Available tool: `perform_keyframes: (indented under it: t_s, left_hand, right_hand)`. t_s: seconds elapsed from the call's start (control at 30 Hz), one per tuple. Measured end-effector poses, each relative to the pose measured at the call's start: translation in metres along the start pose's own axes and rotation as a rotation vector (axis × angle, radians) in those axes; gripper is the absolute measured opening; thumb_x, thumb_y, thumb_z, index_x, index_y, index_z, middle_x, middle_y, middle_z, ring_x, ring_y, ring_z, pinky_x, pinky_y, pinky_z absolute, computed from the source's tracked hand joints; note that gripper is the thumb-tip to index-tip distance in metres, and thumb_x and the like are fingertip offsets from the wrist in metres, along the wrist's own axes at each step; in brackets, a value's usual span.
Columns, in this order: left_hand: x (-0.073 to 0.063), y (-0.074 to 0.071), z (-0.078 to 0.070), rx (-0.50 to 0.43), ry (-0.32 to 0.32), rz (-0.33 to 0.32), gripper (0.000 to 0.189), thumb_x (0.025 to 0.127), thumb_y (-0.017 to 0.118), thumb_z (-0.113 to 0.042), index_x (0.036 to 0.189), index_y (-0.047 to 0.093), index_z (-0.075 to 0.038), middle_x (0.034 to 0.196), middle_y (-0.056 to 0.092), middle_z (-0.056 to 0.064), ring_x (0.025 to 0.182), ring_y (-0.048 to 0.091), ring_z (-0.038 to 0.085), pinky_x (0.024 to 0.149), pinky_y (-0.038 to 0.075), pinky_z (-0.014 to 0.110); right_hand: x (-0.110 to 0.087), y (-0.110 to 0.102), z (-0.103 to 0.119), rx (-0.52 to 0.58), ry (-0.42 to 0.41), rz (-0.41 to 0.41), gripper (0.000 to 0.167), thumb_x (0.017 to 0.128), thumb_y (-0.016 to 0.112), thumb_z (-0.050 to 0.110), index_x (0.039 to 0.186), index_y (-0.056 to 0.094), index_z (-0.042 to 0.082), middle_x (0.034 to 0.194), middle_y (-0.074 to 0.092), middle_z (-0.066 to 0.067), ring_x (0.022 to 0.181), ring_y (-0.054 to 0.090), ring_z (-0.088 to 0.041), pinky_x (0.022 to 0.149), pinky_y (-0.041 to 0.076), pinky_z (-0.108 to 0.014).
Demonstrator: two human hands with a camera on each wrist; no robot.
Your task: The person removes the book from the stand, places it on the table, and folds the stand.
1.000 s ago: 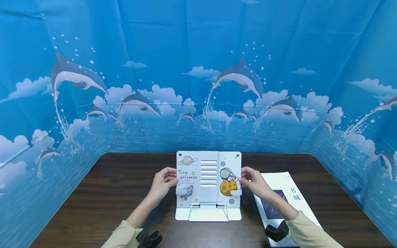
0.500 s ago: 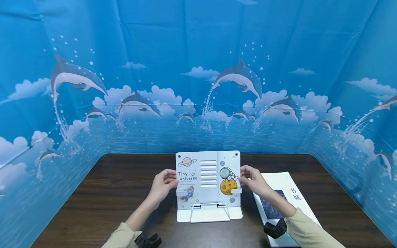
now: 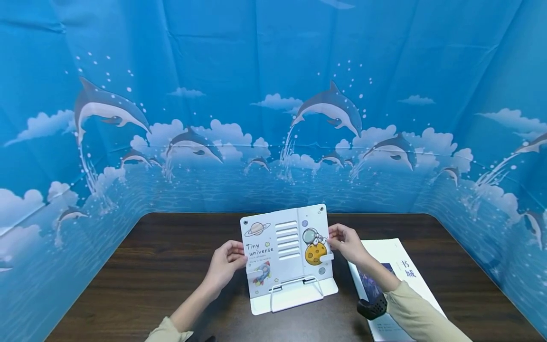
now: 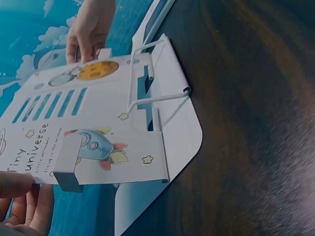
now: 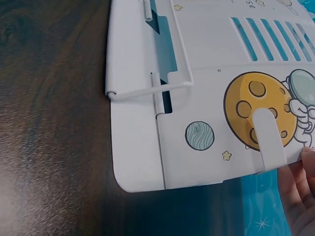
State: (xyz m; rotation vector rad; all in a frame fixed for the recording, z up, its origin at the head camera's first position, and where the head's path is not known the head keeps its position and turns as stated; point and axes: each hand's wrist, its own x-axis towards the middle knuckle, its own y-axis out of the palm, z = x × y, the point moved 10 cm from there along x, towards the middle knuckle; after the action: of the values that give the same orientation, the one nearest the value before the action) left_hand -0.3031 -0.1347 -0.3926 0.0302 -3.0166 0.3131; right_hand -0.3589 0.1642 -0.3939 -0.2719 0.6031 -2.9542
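Observation:
A white book stand [image 3: 287, 266] printed with a rocket, a ringed planet and an astronaut stands on the dark table, turned a little so its right side sits higher in the head view. My left hand [image 3: 225, 263] pinches its left edge, thumb in front and fingers behind. On the opposite edge, my right hand [image 3: 347, 243] pinches near the yellow moon print. A white wire bracket [image 5: 184, 64] crosses the stand's lower ledge in the right wrist view. Beside the rocket print, a white side clip [image 4: 69, 164] shows in the left wrist view.
A white book [image 3: 403, 285] with a dark picture on its cover lies right of the stand, partly under my right forearm. Behind the dark wooden table [image 3: 141, 266] hangs a blue dolphin-print cloth [image 3: 239, 95].
The book stand has turned anticlockwise in the head view, its right side rising and its left lower corner coming nearer. Both hands keep their grip; the white book stays put.

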Motion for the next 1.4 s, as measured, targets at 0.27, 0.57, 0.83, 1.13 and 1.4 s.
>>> perform_keyframes:
  t_s: [0.27,0.57,0.83,1.13,1.4]
  left_hand:
    - [-0.014,0.004,0.001,-0.025,-0.024,-0.007,0.020,0.082,0.056,0.010,0.101,0.052,0.007,0.089,0.058,0.013,0.079,0.057,0.019,0.068,0.053,0.029]
    - [-0.026,0.010,-0.003,-0.069,0.038,-0.009,0.020,0.080,0.056,0.011,0.099,0.050,0.007,0.088,0.058,0.012,0.074,0.059,0.013,0.063,0.053,0.025]
    - [-0.034,0.016,0.001,-0.107,-0.045,-0.017,0.025,0.080,0.057,0.011,0.104,0.047,0.010,0.093,0.055,0.014,0.077,0.058,0.016,0.066,0.053,0.024]
    - [-0.039,0.021,0.000,-0.151,-0.045,-0.011,0.025,0.079,0.057,0.013,0.102,0.047,0.011,0.089,0.056,0.011,0.075,0.057,0.011,0.067,0.053,0.025]
    - [-0.039,0.021,0.000,-0.155,-0.043,-0.006,0.026,0.079,0.057,0.013,0.102,0.046,0.011,0.089,0.056,0.011,0.074,0.057,0.011,0.065,0.053,0.026]
  right_hand:
    - [0.009,0.000,-0.003,0.011,0.016,-0.049,0.018,0.082,0.057,-0.008,0.100,0.056,-0.006,0.085,0.057,-0.011,0.073,0.053,-0.017,0.064,0.053,-0.025]
    - [0.016,0.001,-0.006,0.036,0.028,-0.072,0.016,0.083,0.057,-0.007,0.098,0.057,-0.007,0.084,0.057,-0.012,0.071,0.052,-0.015,0.062,0.050,-0.022]
    - [0.020,0.003,-0.004,0.022,0.041,-0.084,0.017,0.084,0.057,-0.005,0.101,0.058,-0.005,0.087,0.056,-0.011,0.074,0.052,-0.018,0.062,0.049,-0.020]
    - [0.025,0.004,-0.007,0.033,0.082,-0.088,0.017,0.085,0.056,-0.003,0.102,0.058,-0.005,0.089,0.056,-0.012,0.076,0.052,-0.018,0.063,0.047,-0.020]
    - [0.025,0.005,-0.007,0.036,0.085,-0.091,0.017,0.085,0.056,-0.003,0.103,0.058,-0.004,0.088,0.056,-0.010,0.076,0.052,-0.018,0.065,0.048,-0.022]
